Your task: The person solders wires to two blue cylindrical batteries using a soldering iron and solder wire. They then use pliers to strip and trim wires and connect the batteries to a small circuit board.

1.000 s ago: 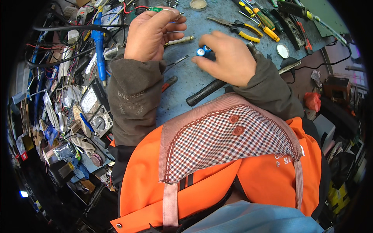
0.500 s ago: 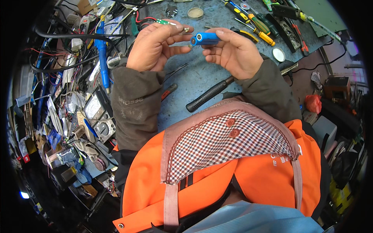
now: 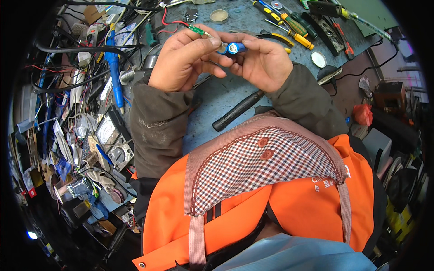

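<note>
My right hand is closed around a pair of blue cylindrical batteries, whose round ends point toward my left hand. My left hand pinches a small green circuit board by a thin metal tab between thumb and index finger. Red wires run from the far end of this board. The left thumb and fingertips sit right at the battery ends, and whether the tab touches them is hidden by the fingers. Both hands are held above the blue worktable.
A black-handled tool lies near the table's front edge. Screwdrivers and pliers sit at the far right, by a round lid. A blue soldering iron, cables and a multimeter crowd the left.
My hands have come together, bringing the board's tab up to the battery ends. The batteries have turned so that their ends face more toward me.
</note>
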